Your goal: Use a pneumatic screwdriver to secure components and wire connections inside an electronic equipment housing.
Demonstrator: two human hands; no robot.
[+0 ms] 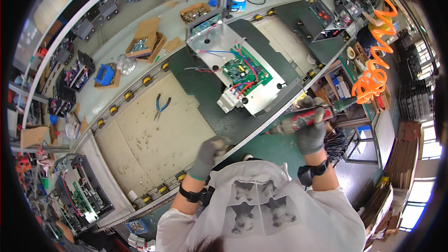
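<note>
My right hand (311, 136), in a grey glove, is wrapped round a red pneumatic screwdriver (303, 120). The tool lies nearly level, its tip toward the left, just off the near edge of the conveyor. An orange coiled air hose (371, 86) runs from its rear end. My left hand (209, 155), also gloved, is closed near the conveyor's front rail; what its fingers hold, if anything, is hidden. Ahead of both hands an open metal chassis (266, 100) sits on a dark green board (186, 81). It carries a green circuit board (247, 70) with red and blue wires.
Blue-handled pliers (162, 106) lie on the beige conveyor surface (126, 140). Roller rails line both sides. Along the far bench stand cardboard boxes of screws (144, 46) and a blue bin (105, 74). Other units stand on the line at the lower left (81, 191) and upper right (319, 16).
</note>
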